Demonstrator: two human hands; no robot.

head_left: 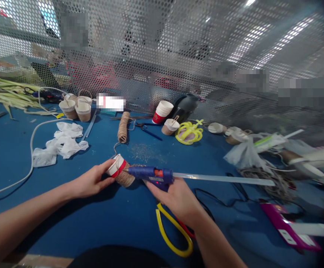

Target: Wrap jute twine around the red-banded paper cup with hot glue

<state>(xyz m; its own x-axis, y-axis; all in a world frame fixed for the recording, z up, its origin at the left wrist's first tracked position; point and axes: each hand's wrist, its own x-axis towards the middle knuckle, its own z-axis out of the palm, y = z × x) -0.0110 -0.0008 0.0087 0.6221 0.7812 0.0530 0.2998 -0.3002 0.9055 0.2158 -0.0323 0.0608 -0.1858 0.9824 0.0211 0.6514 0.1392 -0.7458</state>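
My left hand (96, 179) grips a paper cup (117, 166) by its white rim end, and the cup lies tilted. Brown twine is wound around its lower part; a red band and white rim stay uncovered. My right hand (178, 201) is wrapped round a blue glue gun (151, 174), whose nozzle points left and is at the cup's side; I cannot tell if it touches. A long clear glue stick (223, 178) sticks out of its back. From the cup a strand of twine leads to the twine roll (123, 127) behind it.
Twine-wrapped cups (83, 108) stand back left, near crumpled white plastic (64, 139). Blue-handled pliers (151, 132), stacked paper cups (162, 111) and a yellow crown-shaped piece (189, 132) lie behind my hands. Yellow-handled scissors (175, 236) are near the front; a purple box (290, 227) sits right. Perforated metal (139, 44) rises behind.
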